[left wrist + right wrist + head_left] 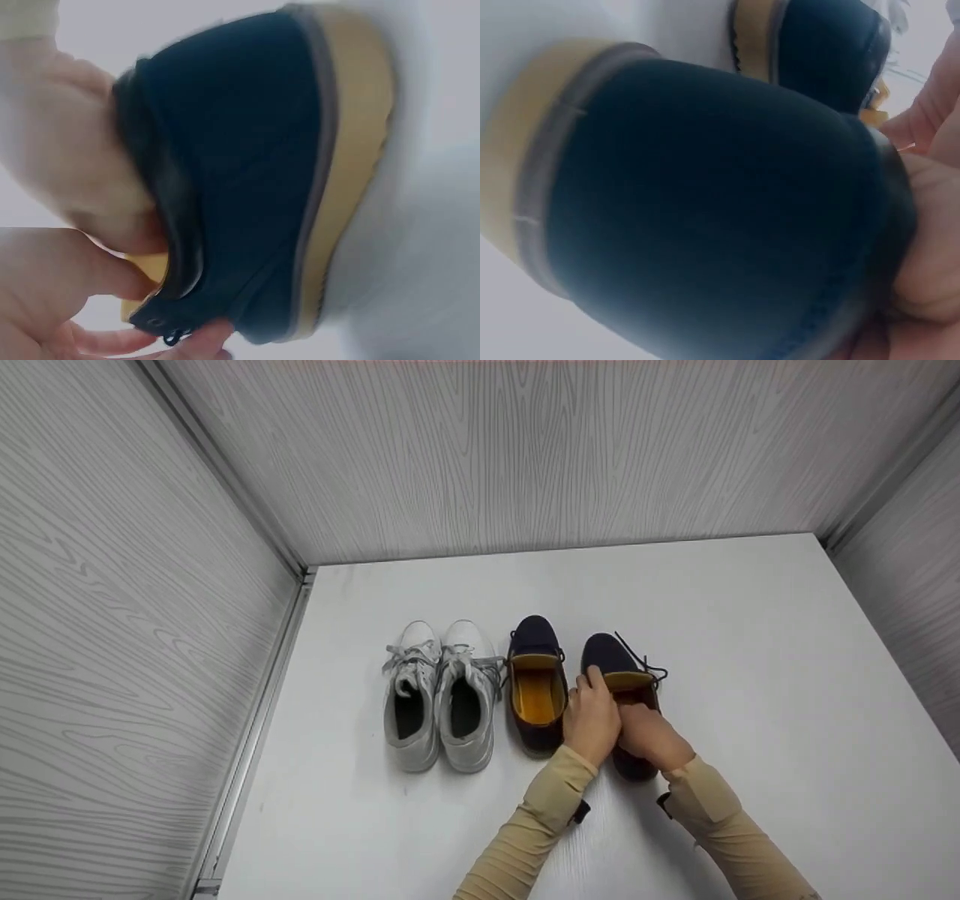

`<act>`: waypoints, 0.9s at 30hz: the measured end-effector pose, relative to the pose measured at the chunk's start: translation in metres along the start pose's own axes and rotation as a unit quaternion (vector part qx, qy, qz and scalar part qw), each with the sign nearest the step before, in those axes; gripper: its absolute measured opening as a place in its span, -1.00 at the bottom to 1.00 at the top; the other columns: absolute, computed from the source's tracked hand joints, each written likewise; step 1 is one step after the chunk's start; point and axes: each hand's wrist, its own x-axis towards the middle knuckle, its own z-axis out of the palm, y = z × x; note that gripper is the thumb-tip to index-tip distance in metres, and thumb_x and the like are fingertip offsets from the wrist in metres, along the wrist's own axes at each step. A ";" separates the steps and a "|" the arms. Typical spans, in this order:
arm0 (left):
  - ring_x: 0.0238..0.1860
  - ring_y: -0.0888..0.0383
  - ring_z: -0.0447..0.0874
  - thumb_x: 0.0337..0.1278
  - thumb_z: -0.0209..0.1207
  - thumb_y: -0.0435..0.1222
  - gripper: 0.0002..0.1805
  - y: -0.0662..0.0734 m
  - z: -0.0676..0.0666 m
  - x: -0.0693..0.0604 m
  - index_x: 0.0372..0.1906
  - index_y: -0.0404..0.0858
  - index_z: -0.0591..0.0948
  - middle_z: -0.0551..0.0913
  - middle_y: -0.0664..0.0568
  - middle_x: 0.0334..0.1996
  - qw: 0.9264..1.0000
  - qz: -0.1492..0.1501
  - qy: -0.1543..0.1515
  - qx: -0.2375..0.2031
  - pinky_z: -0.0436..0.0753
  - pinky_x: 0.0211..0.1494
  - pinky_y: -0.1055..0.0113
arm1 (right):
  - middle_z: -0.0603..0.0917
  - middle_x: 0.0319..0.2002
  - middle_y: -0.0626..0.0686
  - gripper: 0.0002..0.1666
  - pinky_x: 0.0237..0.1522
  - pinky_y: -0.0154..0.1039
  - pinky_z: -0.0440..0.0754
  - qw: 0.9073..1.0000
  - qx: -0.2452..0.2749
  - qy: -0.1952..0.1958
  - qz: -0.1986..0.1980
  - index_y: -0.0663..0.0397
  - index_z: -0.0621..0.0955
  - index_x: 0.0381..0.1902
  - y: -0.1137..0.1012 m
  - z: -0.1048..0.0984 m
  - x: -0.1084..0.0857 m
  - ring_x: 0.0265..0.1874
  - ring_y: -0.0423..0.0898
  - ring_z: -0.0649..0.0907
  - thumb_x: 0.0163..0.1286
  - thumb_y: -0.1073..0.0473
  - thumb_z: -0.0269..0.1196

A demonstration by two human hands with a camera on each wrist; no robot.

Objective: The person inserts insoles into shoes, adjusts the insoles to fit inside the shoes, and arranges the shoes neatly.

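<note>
Both hands are at the right one of two navy boat shoes, the shoe [604,652] whose dark lace [641,660] sticks out loosely to the right. My left hand [592,720] pinches its side by the front of the opening. In the left wrist view the thumb lies at the inner edge and fingertips [214,337] press outside, near a small eyelet. My right hand [654,735] reaches into the shoe's opening; its fingertips are hidden there. The other navy shoe [534,634], yellow inside, stands just left of my left hand. Blur softens both wrist views.
A pair of white and grey lace-up sneakers, a left one [412,735] and a right one [466,735], stands side by side further left, toes away. All the shoes stand on a white table [750,660]. Grey wood-grain panels [495,457] enclose its back and sides.
</note>
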 end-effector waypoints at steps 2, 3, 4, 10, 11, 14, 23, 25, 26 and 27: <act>-0.44 -0.05 0.70 0.18 0.23 -0.33 -0.60 -0.002 0.002 -0.008 0.03 -0.33 0.36 0.62 -0.12 -0.37 1.000 -0.015 -0.006 -0.027 0.64 -0.48 0.17 | 0.67 -0.38 0.34 -0.88 -0.32 0.20 0.61 1.000 -0.003 0.019 0.007 0.31 0.59 -0.41 0.000 0.003 0.000 -0.37 0.29 0.69 0.30 0.35 0.15; -0.49 -0.06 0.70 0.20 0.21 -0.32 -0.60 -0.004 0.003 -0.011 0.04 -0.33 0.33 0.64 -0.12 -0.41 0.999 -0.022 -0.013 -0.041 0.62 -0.51 0.15 | 0.66 -0.41 0.34 -0.87 -0.34 0.20 0.61 1.000 -0.005 0.024 0.010 0.31 0.58 -0.44 -0.001 0.004 0.000 -0.39 0.29 0.69 0.29 0.36 0.16; -0.53 -0.07 0.70 0.22 0.20 -0.32 -0.61 -0.006 0.004 -0.015 0.04 -0.33 0.32 0.65 -0.13 -0.45 0.998 -0.027 -0.021 -0.055 0.60 -0.54 0.14 | 0.65 -0.43 0.34 -0.86 -0.37 0.20 0.61 1.000 -0.008 0.027 0.011 0.31 0.57 -0.47 0.000 0.005 0.001 -0.41 0.29 0.69 0.28 0.37 0.15; -0.56 -0.07 0.69 0.32 0.14 -0.22 -0.80 -0.014 0.010 -0.030 -0.22 -0.29 0.46 0.64 -0.15 -0.57 0.993 -0.029 -0.070 -0.086 0.59 -0.56 0.14 | 0.53 -0.61 0.09 -0.82 -0.49 0.00 0.53 0.998 0.028 0.036 -0.051 0.21 0.51 -0.60 0.007 -0.005 0.000 -0.58 0.00 0.52 0.17 0.46 0.18; -0.55 -0.07 0.69 0.33 0.13 -0.21 -0.81 -0.014 0.010 -0.031 -0.25 -0.27 0.48 0.64 -0.14 -0.56 0.993 -0.030 -0.075 -0.085 0.59 -0.55 0.14 | 0.51 -0.62 0.05 -0.82 -0.51 -0.05 0.50 0.996 0.041 0.043 -0.065 0.21 0.52 -0.60 0.007 -0.009 -0.001 -0.60 -0.05 0.47 0.16 0.46 0.19; -0.56 -0.04 0.68 0.36 0.10 -0.20 -0.81 -0.013 0.012 -0.032 -0.25 -0.27 0.50 0.65 -0.12 -0.56 0.993 -0.033 -0.084 -0.071 0.58 -0.56 0.17 | 0.51 -0.63 0.00 -0.82 -0.56 -0.16 0.44 0.992 0.071 0.073 -0.069 0.23 0.58 -0.57 0.010 -0.026 -0.008 -0.65 -0.11 0.43 0.22 0.44 0.21; -0.57 -0.04 0.67 0.37 0.09 -0.23 -0.82 -0.009 0.013 -0.029 -0.22 -0.30 0.48 0.66 -0.13 -0.55 0.995 -0.038 -0.080 -0.041 0.58 -0.56 0.16 | 0.52 -0.69 0.03 -0.59 -0.70 -0.20 0.38 0.993 0.049 0.017 0.102 0.16 0.56 -0.59 0.038 -0.042 -0.020 -0.73 -0.07 0.51 0.39 0.03 0.19; -0.57 -0.04 0.67 0.34 0.11 -0.26 -0.84 -0.007 0.013 -0.028 -0.21 -0.30 0.48 0.66 -0.13 -0.55 0.995 -0.037 -0.081 -0.038 0.58 -0.55 0.16 | 0.51 -0.66 0.04 -0.61 -0.68 -0.20 0.38 0.993 0.057 -0.013 0.103 0.16 0.53 -0.56 0.045 -0.036 -0.017 -0.72 -0.07 0.51 0.41 0.04 0.12; -0.56 -0.03 0.68 0.33 0.12 -0.26 -0.84 -0.006 0.013 -0.028 -0.22 -0.31 0.48 0.66 -0.13 -0.55 0.995 -0.033 -0.082 -0.035 0.58 -0.55 0.16 | 0.51 -0.66 0.04 -0.63 -0.68 -0.21 0.38 0.993 0.061 -0.020 0.101 0.15 0.51 -0.56 0.048 -0.032 -0.016 -0.72 -0.08 0.50 0.41 0.07 0.09; -0.56 -0.03 0.68 0.32 0.13 -0.27 -0.84 -0.005 0.013 -0.028 -0.22 -0.31 0.47 0.66 -0.12 -0.55 0.996 -0.030 -0.083 -0.031 0.59 -0.55 0.16 | 0.49 -0.65 0.04 -0.65 -0.67 -0.21 0.37 0.993 0.065 -0.019 0.098 0.15 0.50 -0.56 0.050 -0.029 -0.014 -0.71 -0.07 0.49 0.40 0.10 0.07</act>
